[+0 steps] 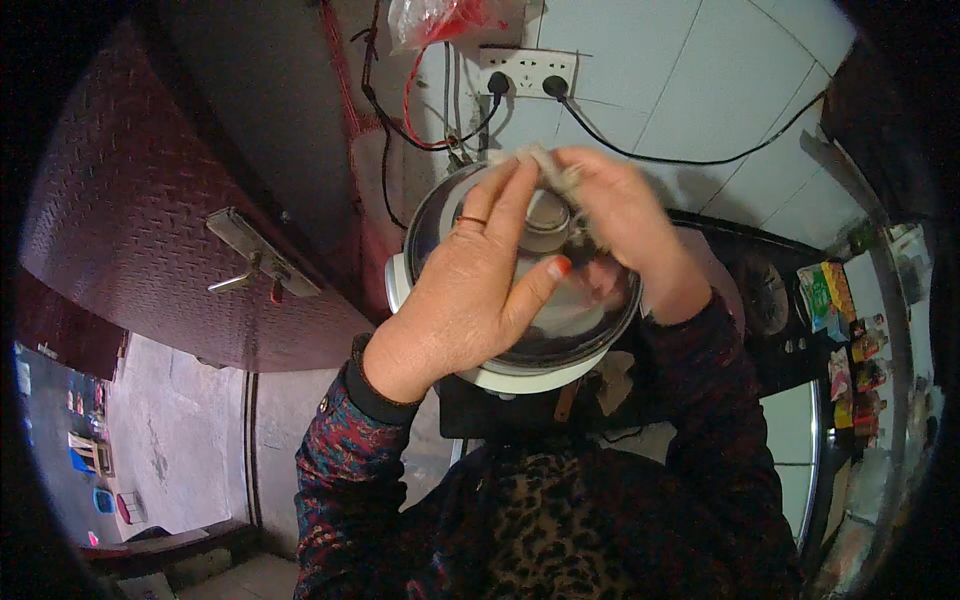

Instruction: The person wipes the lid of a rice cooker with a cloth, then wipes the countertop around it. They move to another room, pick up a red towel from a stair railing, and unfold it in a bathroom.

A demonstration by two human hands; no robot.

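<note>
A round cooker with a white body stands before me, covered by a glass lid with a knob at its middle. Over the lid's left half is my left hand, its fingers stretched toward the far rim and the thumb apart. My right hand, blurred, grips a pale cloth above the far right part of the lid. The left fingertips meet the cloth's edge; whether they pinch it is unclear.
Two black plugs sit in a wall socket panel, with cables hanging nearby. A dark red door with a metal handle is at left. Packets and bottles line the right side. A plastic bag hangs above.
</note>
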